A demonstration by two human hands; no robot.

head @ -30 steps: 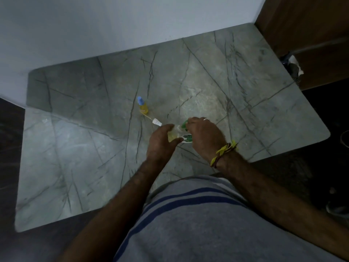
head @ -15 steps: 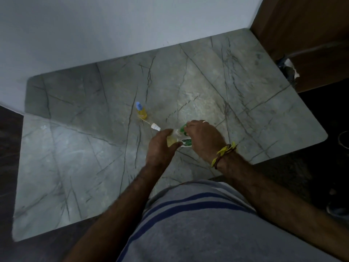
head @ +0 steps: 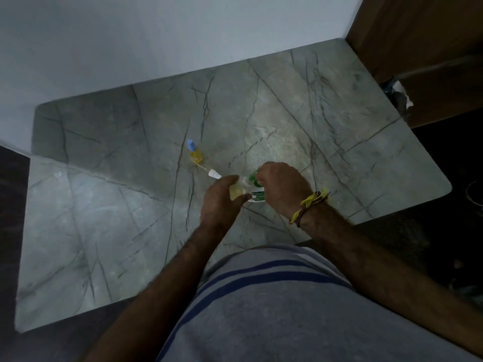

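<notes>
Grips a small clear bottle (head: 241, 189) with the left hand (head: 222, 202), thumb and fingers curled round its body from the left side. Pinches the green cap (head: 253, 177) at the bottle's top with the right hand (head: 283, 188), fingertips bent down and closed over it, hiding most of it. Holds the bottle between the two hands, above the near part of the grey marble table (head: 104, 218), close to its front edge; cannot tell if resting on the slab or lifted off it. Shows pale yellow liquid inside and a white label (head: 257, 195) with green print on the side towards the right hand. Wears a yellow and dark thread band (head: 311, 205) on the right wrist. Finds, just beyond the left hand's fingers, a small white cap (head: 214, 174) lying on the table, joined by a thin pale line to a little yellow bottle (head: 195, 154) with a blue top, upright, further back and to the left. Takes in a grey shirt (head: 274, 322) with blue stripes at the bottom of the view, a pale wall (head: 156, 35) behind the table, a brown wooden panel (head: 418, 48) at the right, and a dark and white object (head: 398, 94), too blurred to name, by the table's far right edge.
</notes>
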